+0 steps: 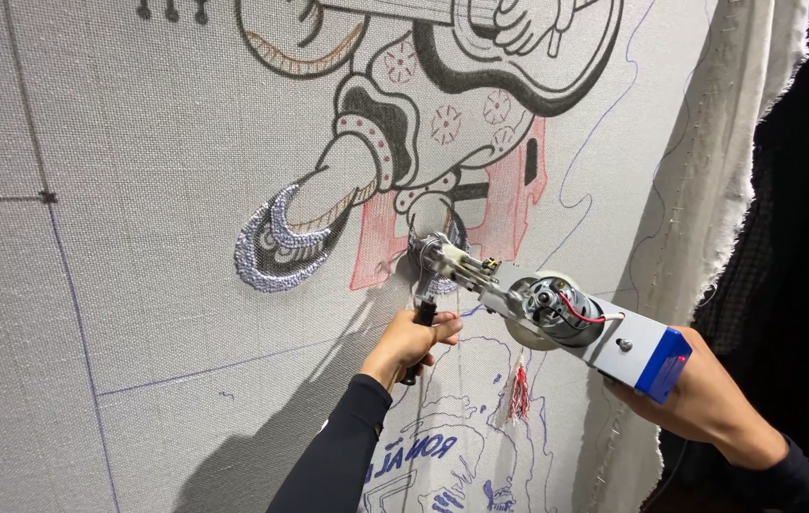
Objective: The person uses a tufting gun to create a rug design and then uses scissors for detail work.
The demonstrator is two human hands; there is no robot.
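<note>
A large grey backing cloth stands upright and fills most of the view, marked with thin blue grid lines and a black-outlined cartoon figure holding a guitar. At centre-left a silver-grey tufted crescent, shaped like a curled shoe, is already filled with yarn loops. Just right of it lies a pink-red shaded patch that runs behind the figure's legs.

The person's left hand, in a black sleeve, is closed around the black front handle of a tufting gun. The gun is metal grey with an exposed motor, a red wire and a blue rear block. Its needle end presses against the cloth at a second small silver patch, between the crescent and the pink area. A red yarn tassel hangs on the cloth below the gun, over blue sketch lines.

The right hand wraps the gun's rear grip from beneath, fingers curled shut on it.

To the far right the cloth ends in a frayed white edge pinned along a frame, with dark space beyond. Bare, untufted cloth spreads wide to the left and below.
</note>
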